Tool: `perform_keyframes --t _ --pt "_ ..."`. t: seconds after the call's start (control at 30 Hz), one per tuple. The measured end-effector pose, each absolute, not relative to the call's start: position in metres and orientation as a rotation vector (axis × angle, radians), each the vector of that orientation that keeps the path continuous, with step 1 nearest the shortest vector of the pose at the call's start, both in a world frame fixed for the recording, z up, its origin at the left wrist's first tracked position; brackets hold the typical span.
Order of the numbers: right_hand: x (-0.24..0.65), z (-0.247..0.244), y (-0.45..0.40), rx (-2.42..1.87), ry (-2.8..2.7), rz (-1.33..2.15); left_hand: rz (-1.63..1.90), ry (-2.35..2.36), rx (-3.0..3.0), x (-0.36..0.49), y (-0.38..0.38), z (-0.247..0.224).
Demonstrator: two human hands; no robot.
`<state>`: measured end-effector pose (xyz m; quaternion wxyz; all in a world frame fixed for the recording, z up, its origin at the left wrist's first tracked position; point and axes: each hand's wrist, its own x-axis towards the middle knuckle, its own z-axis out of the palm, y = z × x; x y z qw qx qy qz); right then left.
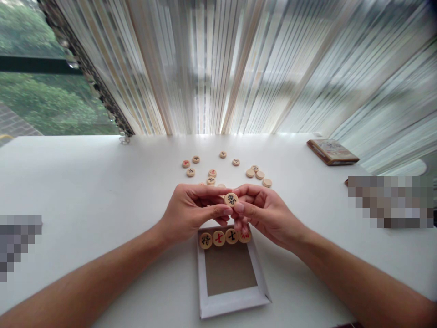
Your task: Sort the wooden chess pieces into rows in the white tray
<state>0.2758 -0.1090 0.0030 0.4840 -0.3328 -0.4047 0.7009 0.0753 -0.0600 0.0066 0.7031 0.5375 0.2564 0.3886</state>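
Between the fingers of my left hand (pixel 194 207) and my right hand (pixel 264 207), a round wooden Chinese chess piece (pixel 231 200) with a black character faces up towards me. Both hands pinch it from the sides with thumb and fingers. Just below them lies a shallow white-edged box tray (pixel 202 282) with a brown bottom. Along its far end sits a row of several chess pieces, among them a black-marked one (pixel 205 240) at the left and a red-marked one (pixel 219 238) beside it. My right fingers partly cover the rightmost piece (pixel 245 236).
Several loose chess pieces lie scattered beyond my hands, such as a red-marked one (pixel 186 163) and a face-down one (pixel 266 182). A flat printed box (pixel 332 152) rests at the back right of the white table (pixel 85 182). Strip curtains (pixel 205 68) hang behind it.
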Motion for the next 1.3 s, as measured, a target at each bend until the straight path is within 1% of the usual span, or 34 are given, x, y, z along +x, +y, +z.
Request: perform_keyframes --t 0.23,0.57,0.7,0.9,1.03,1.17,1.3 --pt "0.2750 0.0010 -0.1098 -0.893 -1.059 1.572 0.852 0.567 1.301 0.0742 -0.0631 0.0037" --pt "0.2726 0.0038 -0.1126 -1.027 -1.158 1.474 0.982 0.512 1.815 0.0738 -0.0679 0.0026" --pt "0.2733 0.0062 -0.1129 -1.014 -1.188 1.468 0.982 0.491 1.797 0.0737 -0.0667 0.0031" --pt "0.2781 0.0024 -0.1112 -0.856 -1.124 1.574 0.980 0.512 1.609 0.0745 -0.0663 0.0044" --pt "0.2783 0.0014 -0.1107 -0.859 -1.102 1.600 0.968 0.485 1.528 0.0752 -0.0652 0.0049" --pt "0.2764 0.0049 -0.1105 -0.897 -1.071 1.584 0.940 0.486 1.548 0.0741 -0.0650 0.0032" --pt "0.2756 0.0065 -0.1104 -0.918 -1.052 1.620 0.937 0.482 1.687 0.0731 -0.0660 0.0023"
